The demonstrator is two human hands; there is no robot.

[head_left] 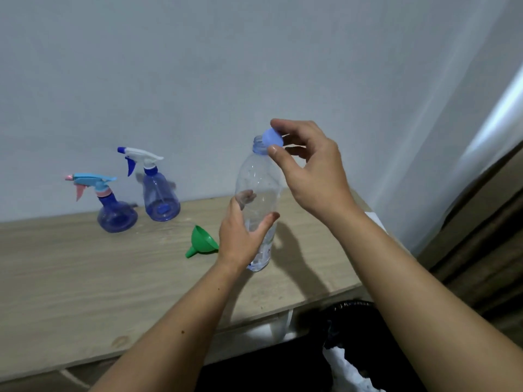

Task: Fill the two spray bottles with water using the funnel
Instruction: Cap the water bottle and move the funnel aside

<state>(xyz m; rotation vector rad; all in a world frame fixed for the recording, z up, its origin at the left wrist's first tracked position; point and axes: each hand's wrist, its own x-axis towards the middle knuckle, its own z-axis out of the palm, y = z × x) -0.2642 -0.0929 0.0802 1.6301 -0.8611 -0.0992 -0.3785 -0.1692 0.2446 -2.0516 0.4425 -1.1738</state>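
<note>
A clear plastic water bottle (259, 176) stands upright on the wooden table (85, 278), with my left hand (240, 233) wrapped around its lower half. Its neck is uncovered. My right hand (308, 171) pinches the light blue cap (272, 139) between thumb and fingers, just beside the bottle's mouth. A green funnel (202, 241) lies on its side left of the bottle. Two blue spray bottles stand near the wall: a squat one with a light blue and pink trigger head (116, 210), and a taller one with a white and dark blue head (160, 193).
A pale wall rises directly behind the table. The table's front edge runs across the lower frame, with a dark bin holding crumpled white paper (348, 360) below it at the right. A curtain (481, 222) hangs at the far right.
</note>
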